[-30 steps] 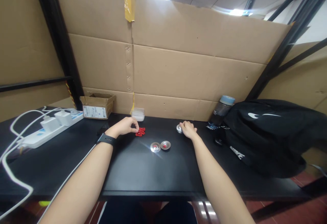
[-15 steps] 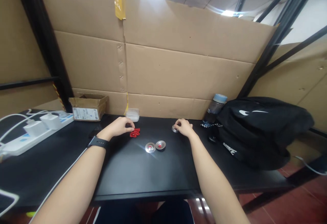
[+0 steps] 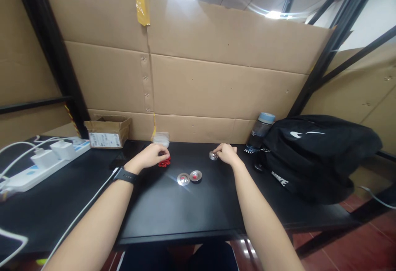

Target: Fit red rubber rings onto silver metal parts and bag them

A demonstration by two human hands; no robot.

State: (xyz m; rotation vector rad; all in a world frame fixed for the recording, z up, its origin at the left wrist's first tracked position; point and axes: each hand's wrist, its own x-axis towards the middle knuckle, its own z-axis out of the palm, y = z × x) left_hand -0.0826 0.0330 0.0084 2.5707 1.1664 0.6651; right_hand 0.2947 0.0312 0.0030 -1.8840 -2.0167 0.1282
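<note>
Metal dishes (image 3: 198, 174) lie before you on the worktop (image 3: 173, 213), likely for easy reach, your left fingers (image 3: 165, 151) at the red pile (image 3: 164, 164), your right fingers (image 3: 219, 150) touching another dish (image 3: 212, 156), whether clamped I cannot tell.

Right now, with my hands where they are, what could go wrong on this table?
Your left hand covers part of the red pile, so pieces might scatter. Your right hand is at a shiny metal piece, which could slip or get knocked. Two shallow dishes holding red bits sit side by side in front of you; a careless sweep might tip them.
</note>
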